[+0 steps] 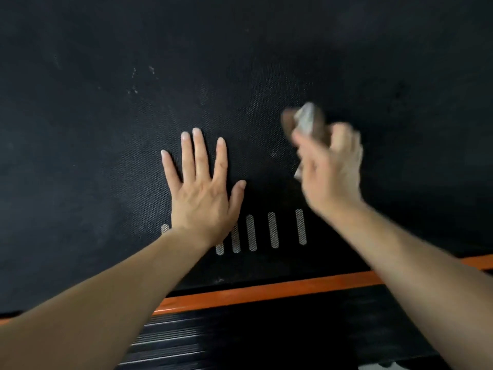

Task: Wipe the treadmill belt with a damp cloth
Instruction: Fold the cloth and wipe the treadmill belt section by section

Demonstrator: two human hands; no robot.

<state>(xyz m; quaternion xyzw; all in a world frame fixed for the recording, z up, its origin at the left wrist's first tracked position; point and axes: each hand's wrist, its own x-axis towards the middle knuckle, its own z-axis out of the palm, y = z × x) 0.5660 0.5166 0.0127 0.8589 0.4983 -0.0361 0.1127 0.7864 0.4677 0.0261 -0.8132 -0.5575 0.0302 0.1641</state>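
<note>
The black textured treadmill belt fills most of the view, with pale dusty specks at its upper left. My left hand lies flat on the belt, fingers spread, holding nothing. To its right, my right hand is blurred and closed around a bunched grey-brown cloth, whose end sticks out past the fingers just over the belt. Whether the cloth touches the belt I cannot tell.
A row of white dotted stripes is printed on the belt below my hands. An orange strip borders the belt's near edge, and a black ribbed side rail runs beneath it.
</note>
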